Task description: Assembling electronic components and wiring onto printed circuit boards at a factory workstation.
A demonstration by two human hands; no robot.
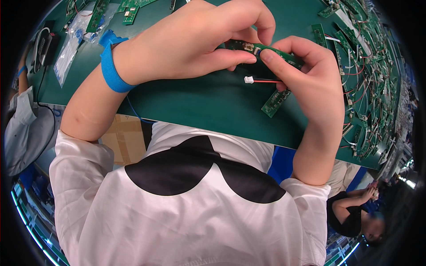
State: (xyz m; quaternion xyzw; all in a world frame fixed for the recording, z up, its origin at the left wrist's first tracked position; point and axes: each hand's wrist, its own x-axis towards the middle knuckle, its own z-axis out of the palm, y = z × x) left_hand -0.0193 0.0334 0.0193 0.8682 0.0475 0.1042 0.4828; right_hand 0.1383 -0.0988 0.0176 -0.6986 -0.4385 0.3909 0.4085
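Far left: a black device [43, 46] is sitting on the green worktop [177, 104]. Beside it, a clear plastic bag [67, 62] is lying flat, with loose boards near it.

Left hand [193, 40], blue wrist strap [111, 66] on, blue cord hanging below, probably for grounding. Its thumb and fingers are closing lightly on the left end of a green circuit board [286, 56], apparently steadying it.

Centre: the board is hanging above the worktop between both hands, tilting down rightward. Right hand [310, 68] is pinching it, thumb lying on top near a small pale socket; bracing from both sides likely stops it twisting. A red-and-black wire with a white plug [249, 80] is jutting leftward from under this hand. A second board [273, 105] is showing below; whether fingers are gripping it, cannot tell.

Right: wired boards [361, 95] are crowding the edge, seemingly kept within reach.
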